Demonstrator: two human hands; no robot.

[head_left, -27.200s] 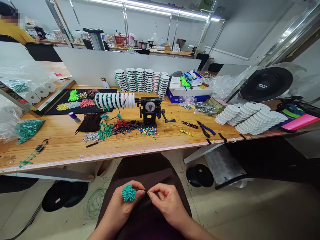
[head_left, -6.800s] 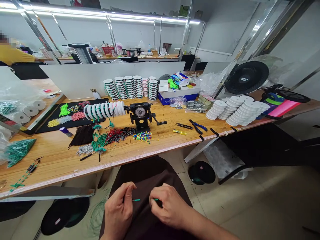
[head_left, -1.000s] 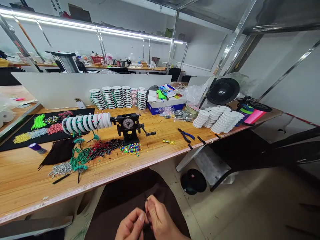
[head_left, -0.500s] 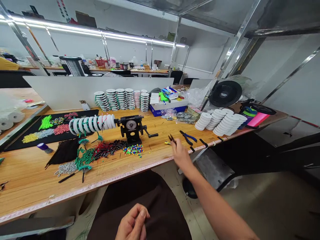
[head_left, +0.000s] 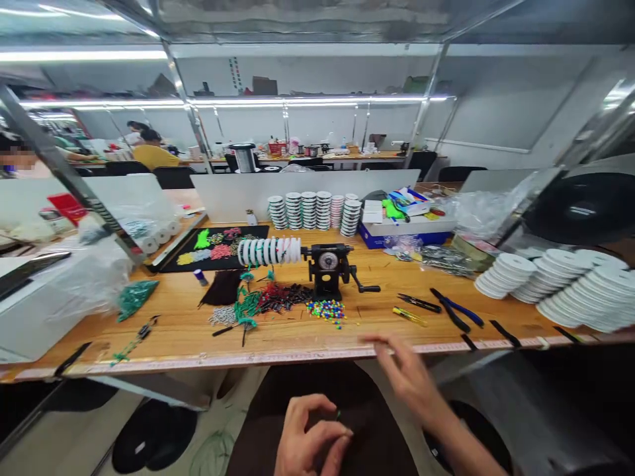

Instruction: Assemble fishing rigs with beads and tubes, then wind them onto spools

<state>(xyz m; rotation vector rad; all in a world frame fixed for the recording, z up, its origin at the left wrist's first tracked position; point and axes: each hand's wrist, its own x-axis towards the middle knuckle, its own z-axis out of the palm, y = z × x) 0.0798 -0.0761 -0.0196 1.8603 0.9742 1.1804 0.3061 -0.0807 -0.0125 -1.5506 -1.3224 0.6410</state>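
Observation:
My left hand (head_left: 310,436) is over my dark lap, fingers curled and the thumb bent toward them. A tiny green bit shows by its index fingertip; what the fingers grip is too small to name. My right hand (head_left: 404,373), slightly blurred, reaches over the table's front edge with fingers stretched and nothing visible in them. Beyond it lie dark tweezers (head_left: 419,303), a yellow tube (head_left: 409,316) and blue-handled pliers (head_left: 456,309). A black hand-crank winder (head_left: 330,271) carries a row of white spools (head_left: 270,251) wound with green. Multicoloured beads (head_left: 326,309) lie before the winder.
Green and dark-red small pieces (head_left: 285,297) lie left of the beads, near a black cloth (head_left: 221,287). Stacked white spools (head_left: 585,287) stand at the right. A blue-and-white box (head_left: 407,231) sits behind. People work at far tables.
My right hand has let go of the tweezers, which now lie on the table, and has drawn back toward my lap. The view has turned left. My left hand's index finger has lifted.

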